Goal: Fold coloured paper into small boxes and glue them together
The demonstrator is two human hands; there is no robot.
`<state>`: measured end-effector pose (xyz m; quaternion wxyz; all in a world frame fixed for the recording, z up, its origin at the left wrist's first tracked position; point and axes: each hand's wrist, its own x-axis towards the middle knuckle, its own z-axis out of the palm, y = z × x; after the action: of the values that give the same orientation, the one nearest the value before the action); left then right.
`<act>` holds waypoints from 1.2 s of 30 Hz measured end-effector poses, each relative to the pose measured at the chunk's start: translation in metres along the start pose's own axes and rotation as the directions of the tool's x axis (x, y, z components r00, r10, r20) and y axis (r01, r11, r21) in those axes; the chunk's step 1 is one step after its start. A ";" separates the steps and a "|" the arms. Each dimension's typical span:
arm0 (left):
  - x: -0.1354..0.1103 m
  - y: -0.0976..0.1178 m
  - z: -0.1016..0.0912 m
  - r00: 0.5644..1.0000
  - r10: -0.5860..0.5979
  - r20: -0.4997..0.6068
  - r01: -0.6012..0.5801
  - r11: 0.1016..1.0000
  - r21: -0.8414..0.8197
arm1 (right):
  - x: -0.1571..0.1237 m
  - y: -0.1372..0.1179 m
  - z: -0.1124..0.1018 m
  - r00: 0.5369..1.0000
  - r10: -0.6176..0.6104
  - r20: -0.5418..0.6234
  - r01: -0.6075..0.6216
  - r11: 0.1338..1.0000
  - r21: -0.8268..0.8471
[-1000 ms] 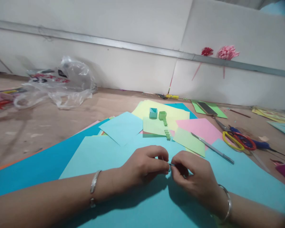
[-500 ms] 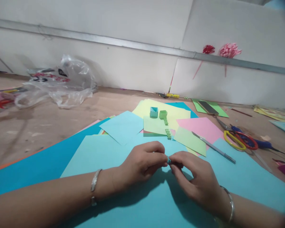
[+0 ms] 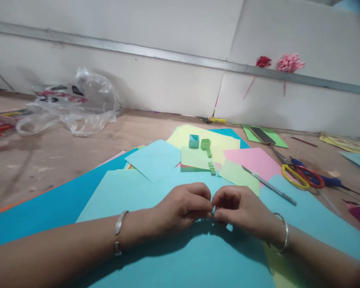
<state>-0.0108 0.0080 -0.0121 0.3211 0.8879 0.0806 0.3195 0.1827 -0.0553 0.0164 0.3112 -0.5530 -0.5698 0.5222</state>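
Between my fingertips is a tiny piece of blue folded paper (image 3: 213, 211), mostly hidden by the fingers. My left hand (image 3: 184, 206) pinches it from the left, and my right hand (image 3: 242, 208) has thumb and index finger closed on its right side. Both hands hover just over a large light-blue sheet (image 3: 167, 260), casting shadows on it. Beyond them stand a small blue paper box (image 3: 194, 141) and a small green paper box (image 3: 206, 144). Little green folded paper pieces (image 3: 212, 168) trail in a line down from the green box.
A grey pen-like tool (image 3: 270, 186) lies right of my hands. Scissors (image 3: 300, 176) with yellow and red handles rest beside a blue-handled tool (image 3: 332, 182). A phone (image 3: 262, 136) sits on green paper. A plastic bag (image 3: 77, 104) is at back left, before the white wall (image 3: 167, 80).
My right hand has turned, its wrist rising and its fingers curling rounder at the blue paper piece. The pinch has dropped slightly. My left hand stays nearly in place.
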 end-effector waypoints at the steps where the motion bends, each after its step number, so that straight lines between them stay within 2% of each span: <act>1: 0.000 0.001 0.000 1.000 0.009 0.009 -0.009 1.000 -0.006 | 0.000 0.000 0.001 1.000 0.028 0.008 -0.028 0.999 0.026; 4: -0.001 0.004 0.001 0.999 0.039 0.036 -0.039 0.999 0.000 | -0.001 0.002 0.006 0.997 0.074 -0.006 -0.074 0.995 0.071; 7: -0.004 0.007 0.002 0.995 0.034 0.089 -0.040 0.997 0.065 | -0.004 0.009 0.013 0.998 0.046 -0.038 -0.044 0.998 0.041; 11: -0.006 0.005 0.004 0.984 0.027 0.177 -0.057 0.985 0.164 | -0.005 0.015 0.016 0.984 -0.149 -0.094 0.126 0.969 -0.211; 16: -0.004 0.001 0.005 0.979 0.006 0.201 -0.047 0.980 0.195 | -0.004 0.015 0.009 0.958 -0.288 0.004 0.257 0.849 -0.462; 18: -0.003 0.001 0.004 0.978 -0.001 0.207 -0.044 0.976 0.211 | -0.004 0.015 0.007 0.931 -0.361 0.057 0.337 0.787 -0.516; 21: -0.003 0.001 0.003 0.975 0.018 0.220 -0.055 0.985 0.164 | -0.007 0.018 0.008 0.863 -0.486 0.135 0.475 0.694 -0.541; 23: -0.003 0.002 0.002 0.970 0.032 0.241 -0.055 0.994 0.093 | -0.008 0.020 0.010 0.828 -0.539 0.154 0.534 0.675 -0.509; 25: -0.002 0.003 0.000 0.964 0.030 0.264 -0.039 0.999 0.028 | -0.008 0.022 0.012 0.816 -0.557 0.156 0.557 0.686 -0.468; 28: 0.000 0.004 -0.004 0.971 -0.044 0.235 0.054 0.998 -0.035 | -0.003 0.024 0.013 0.840 -0.534 0.097 0.523 0.747 -0.410; 31: 0.005 0.002 -0.009 0.967 -0.221 0.125 0.231 0.970 -0.074 | 0.004 0.025 0.011 0.868 -0.494 -0.039 0.459 0.831 -0.315; 33: 0.007 -0.001 -0.010 0.914 -0.392 0.105 0.405 0.902 -0.151 | 0.008 0.025 0.009 0.860 -0.500 -0.097 0.462 0.846 -0.268; 36: 0.008 -0.008 -0.009 0.798 -0.577 0.173 0.599 0.731 -0.328 | 0.011 0.028 0.008 0.843 -0.526 -0.112 0.490 0.837 -0.243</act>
<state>-0.0096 0.0218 -0.0075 0.5673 0.7496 0.2867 0.1844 0.1814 -0.0513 -0.0147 0.4289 -0.4540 -0.7174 0.3087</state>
